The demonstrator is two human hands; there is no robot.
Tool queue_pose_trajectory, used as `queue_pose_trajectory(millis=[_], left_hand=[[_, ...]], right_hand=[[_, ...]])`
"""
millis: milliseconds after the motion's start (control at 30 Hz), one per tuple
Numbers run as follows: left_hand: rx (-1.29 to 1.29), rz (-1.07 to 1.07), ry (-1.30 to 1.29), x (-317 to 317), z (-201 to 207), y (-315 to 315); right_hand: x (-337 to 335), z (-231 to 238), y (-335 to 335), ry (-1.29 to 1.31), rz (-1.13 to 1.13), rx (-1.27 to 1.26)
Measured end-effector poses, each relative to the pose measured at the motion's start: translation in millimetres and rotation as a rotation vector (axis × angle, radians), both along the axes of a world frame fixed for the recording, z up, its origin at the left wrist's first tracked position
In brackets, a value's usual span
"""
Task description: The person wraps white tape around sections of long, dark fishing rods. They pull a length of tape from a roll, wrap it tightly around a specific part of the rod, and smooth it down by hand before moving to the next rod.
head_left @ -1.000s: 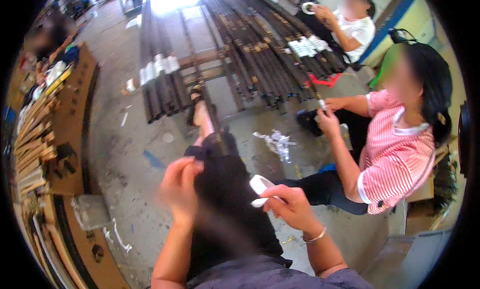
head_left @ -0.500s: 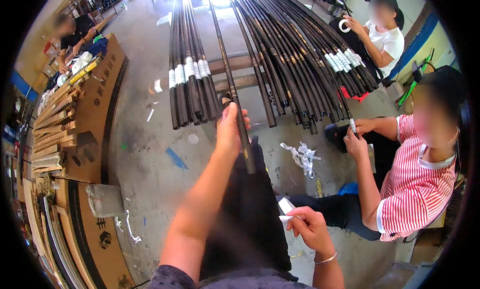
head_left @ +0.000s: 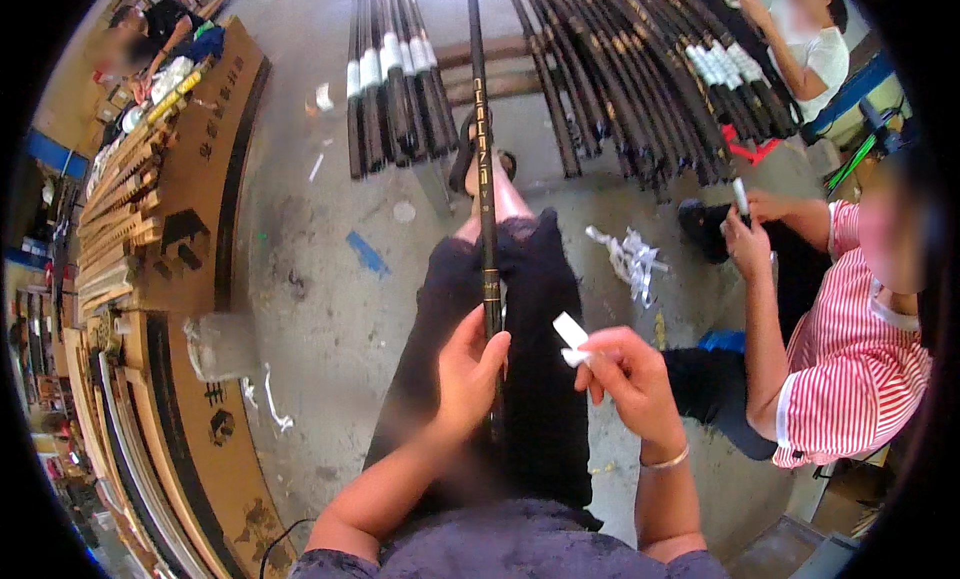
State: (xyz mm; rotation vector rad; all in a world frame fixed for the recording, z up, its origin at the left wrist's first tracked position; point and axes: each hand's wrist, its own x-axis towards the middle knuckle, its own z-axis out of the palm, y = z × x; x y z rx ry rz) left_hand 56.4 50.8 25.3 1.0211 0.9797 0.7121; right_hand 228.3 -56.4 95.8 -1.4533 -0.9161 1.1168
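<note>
A black fishing rod [head_left: 489, 249] with gold markings stands nearly vertical in the middle of the head view, running from above my lap out toward the far side. My left hand [head_left: 468, 377] is wrapped around its near part, the thumb along its right side. To the right, my right hand [head_left: 630, 384] pinches a short, bent white strip [head_left: 571, 331] between thumb and fingers. The strip is apart from the rod. A silvery bangle circles my right wrist. The rod's far tip lies out of view.
More black rods, several with white wraps, lie on a rack in a left bundle [head_left: 398, 89] and a right bundle [head_left: 630, 89]. White scraps [head_left: 632, 262] litter the floor. A striped-shirt co-worker [head_left: 850, 349] sits close on my right. Cardboard boxes [head_left: 215, 169] with wooden strips stand left.
My left hand has drawn the rod down toward my lap. My right hand, with the white strip, has risen a little. The view has tilted lower, so the rack sits higher in the picture.
</note>
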Motion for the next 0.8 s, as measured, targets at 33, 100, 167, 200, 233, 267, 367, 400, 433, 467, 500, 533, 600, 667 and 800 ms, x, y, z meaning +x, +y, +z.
queue_pose_trajectory(millis=[33,100,167,200,233,267,367,400,433,467,500,533,600,667,800], left_hand=[[0.011,-0.029,0.045,-9,-4,-7],[0.024,-0.081,0.113,-18,-4,-8],[0.1,-0.043,0.091,-19,-7,-8],[0.046,-0.09,0.13,-24,-2,-7],[0.051,-0.099,0.098,-25,2,-7],[0.053,-0.107,0.073,-27,5,-8],[0.148,-0.121,0.088,-34,-2,-10],[0.199,-0.125,0.103,-36,-1,-10],[0.251,-0.129,0.117,-37,1,-9],[0.208,-0.123,0.124,-39,6,-9],[0.247,-0.131,0.179,-41,9,-9],[0.285,-0.14,0.233,-43,11,-9],[0.416,-0.131,0.333,-48,6,-11],[0.456,-0.138,0.372,-49,8,-11],[0.388,-0.093,0.315,-53,4,-18]], right_hand=[[-1,-1,4,0.034,0.018,-0.006],[-4,0,14,-0.008,0.093,-0.021],[-8,7,25,-0.038,0.175,-0.14],[-8,6,30,-0.039,0.181,-0.137],[-8,3,34,-0.041,0.188,-0.134],[-10,0,39,-0.035,0.198,-0.134],[-12,-8,55,0.121,0.235,-0.222],[-14,-13,60,0.136,0.233,-0.255],[-17,-19,64,0.151,0.238,-0.263],[-20,-25,68,0.167,0.241,-0.267],[-22,-30,72,0.182,0.243,-0.27],[-23,-31,76,0.191,0.255,-0.292],[-22,-29,85,0.208,0.281,-0.34],[-23,-30,91,0.195,0.305,-0.34],[-21,-27,101,0.198,0.385,-0.402]])
